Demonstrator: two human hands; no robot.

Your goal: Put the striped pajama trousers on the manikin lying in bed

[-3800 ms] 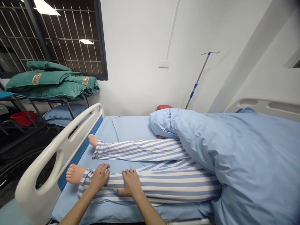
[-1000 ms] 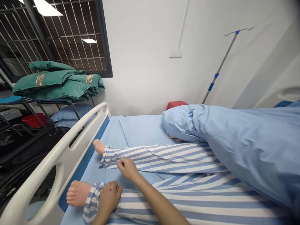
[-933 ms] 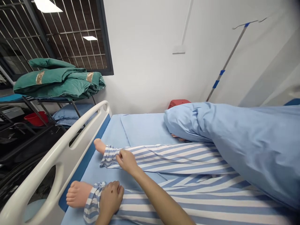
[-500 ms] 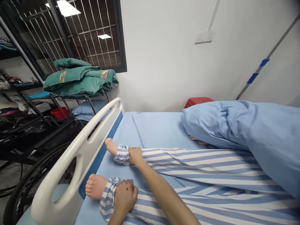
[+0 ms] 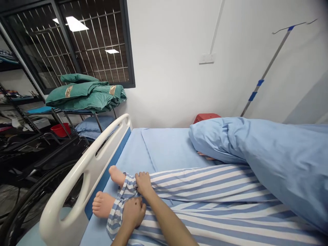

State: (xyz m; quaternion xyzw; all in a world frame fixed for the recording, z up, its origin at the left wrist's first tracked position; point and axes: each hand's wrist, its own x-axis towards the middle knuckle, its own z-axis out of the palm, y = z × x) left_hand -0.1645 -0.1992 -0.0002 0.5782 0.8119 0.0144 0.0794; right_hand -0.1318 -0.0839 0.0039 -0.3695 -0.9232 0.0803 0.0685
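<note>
Two legs in blue-and-white striped pajama trousers lie on the light blue bed sheet (image 5: 166, 147); the smooth bare feet look like a manikin's. My left hand (image 5: 133, 212) is closed over the near lower leg (image 5: 115, 215), just above the near foot (image 5: 103, 204). My right hand (image 5: 143, 183) curls its fingers over the far lower leg (image 5: 129, 182), close to the far foot (image 5: 117, 175). Both ankles are close together, with trouser cloth bunched between my hands. A blue quilt (image 5: 271, 160) covers the upper body; fingertips (image 5: 205, 156) peek out beneath its edge.
A white footboard (image 5: 85, 171) closes off the bed's left end. Beyond it stand a wheelchair (image 5: 53, 184) and folded green bedding (image 5: 87, 95) on a chair. A red stool (image 5: 207, 117) and an IV pole (image 5: 269, 65) stand by the wall.
My right hand went from the near leg to the far lower leg and took hold. The far leg has shifted toward the near one, bringing the feet closer. My left hand stays on the near leg.
</note>
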